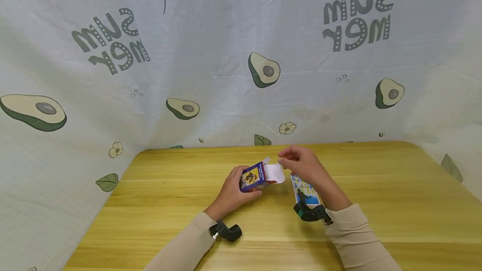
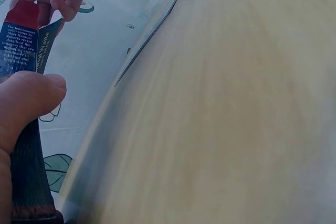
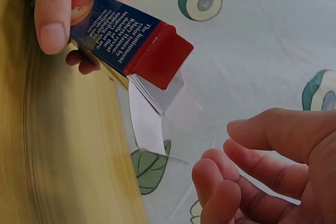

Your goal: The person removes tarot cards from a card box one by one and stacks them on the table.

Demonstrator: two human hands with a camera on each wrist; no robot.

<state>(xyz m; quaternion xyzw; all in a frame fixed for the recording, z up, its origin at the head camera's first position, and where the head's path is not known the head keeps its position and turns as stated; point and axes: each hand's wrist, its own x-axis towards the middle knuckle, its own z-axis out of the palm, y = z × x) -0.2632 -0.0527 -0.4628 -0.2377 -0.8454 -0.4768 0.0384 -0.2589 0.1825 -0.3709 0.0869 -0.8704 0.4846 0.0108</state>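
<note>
My left hand [image 1: 233,187] grips a small blue-purple tarot card box [image 1: 250,177] by its sides, tilted above the table. The lid end faces right, with the white-lined flap [image 1: 275,173] folded out. In the right wrist view, a red side tab [image 3: 167,56] also stands away from the opening. What lies deeper inside the box is hidden. My right hand [image 1: 303,166] hovers just beyond the flap, its fingers loosely bent and nothing visible between them. Under the right wrist, a colourful printed card or booklet [image 1: 306,191] lies on the table, partly covered by the wrist camera.
The wood-grain table [image 1: 158,208] stretches to both sides of the hands. Behind it hangs a pale cloth [image 1: 218,53] printed with avocados and leaves, close to the table's back edge. A black camera [image 1: 227,232] sits on the left wrist, another [image 1: 310,212] on the right.
</note>
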